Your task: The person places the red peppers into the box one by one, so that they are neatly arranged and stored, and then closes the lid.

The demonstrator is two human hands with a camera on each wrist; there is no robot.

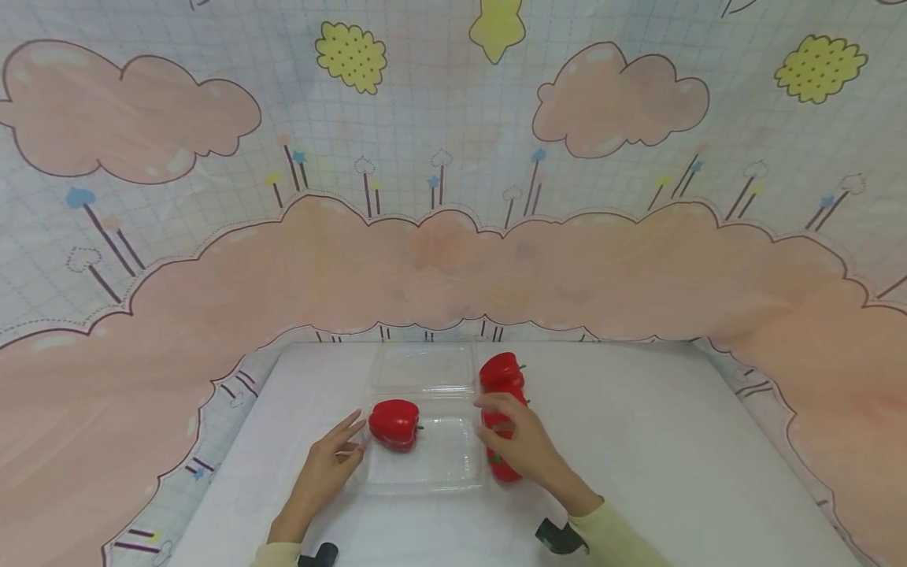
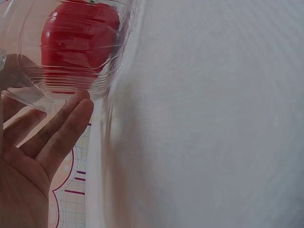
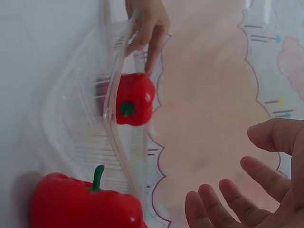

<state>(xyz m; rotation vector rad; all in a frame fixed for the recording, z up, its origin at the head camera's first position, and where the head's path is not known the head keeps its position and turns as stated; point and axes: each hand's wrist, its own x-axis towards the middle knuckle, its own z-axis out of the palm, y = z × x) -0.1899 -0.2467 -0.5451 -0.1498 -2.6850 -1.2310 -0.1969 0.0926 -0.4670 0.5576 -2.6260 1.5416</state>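
Note:
A clear plastic clamshell box (image 1: 448, 461) lies opened out on the table, one red bell pepper (image 1: 394, 424) with a green stem at the left of its tray. At the tray's left wall is my left hand (image 1: 322, 466), its fingers extended; in the left wrist view the fingertips (image 2: 83, 109) reach the ribbed plastic beside the pepper. My right hand (image 1: 527, 447) hovers over a row of red bell peppers (image 1: 501, 370) right of the box, partly hiding them. The right wrist view shows its fingers spread, holding nothing, with a pepper (image 3: 85, 204) below left.
The box's lid (image 1: 425, 370) lies flat behind the tray. A white table (image 1: 638, 441) extends on both sides, with a patterned cloth (image 1: 439, 268) of pink clouds rising behind its far edge. Dark wrist straps show near both sleeves.

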